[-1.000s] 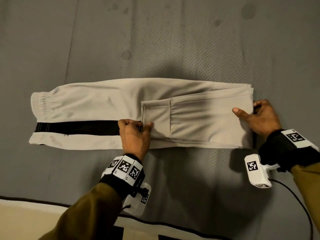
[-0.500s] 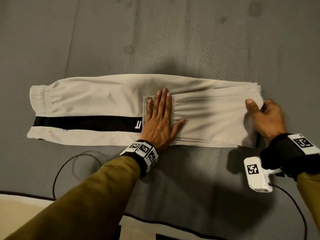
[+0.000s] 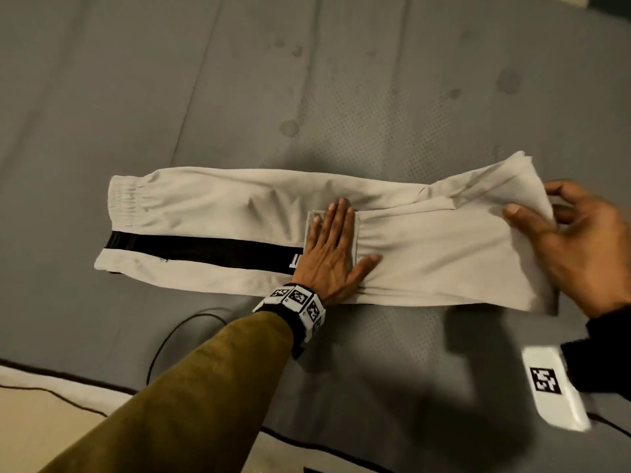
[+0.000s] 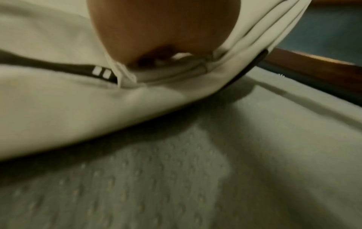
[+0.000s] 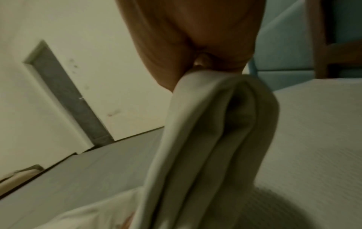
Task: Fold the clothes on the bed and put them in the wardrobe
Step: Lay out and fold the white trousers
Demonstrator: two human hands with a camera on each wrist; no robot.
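Pressing flat with straight fingers, the left hand (image 3: 329, 254) lies palm-down on the beige trousers (image 3: 211, 213) at their middle, covering the folded-in cuff. Just left of this hand a black stripe (image 3: 201, 249) runs along the cloth toward the elastic waistband (image 3: 124, 203) at the far left end. The left wrist view shows the heel of the hand (image 4: 162, 31) bearing on the layered fabric (image 4: 78, 111), with the stripe passing under it.

Right of that, the right hand (image 3: 580, 247) pinches the folded end of the trousers between thumb and fingers and holds that end raised off the grey bed (image 3: 307, 80); the right wrist view shows the cloth (image 5: 211, 139) hanging in a bunched fold from the pinch. The rest of the garment lies flat across the bed. A black cable (image 3: 170, 339) loops on the cover below the left forearm's olive sleeve (image 3: 205, 387).
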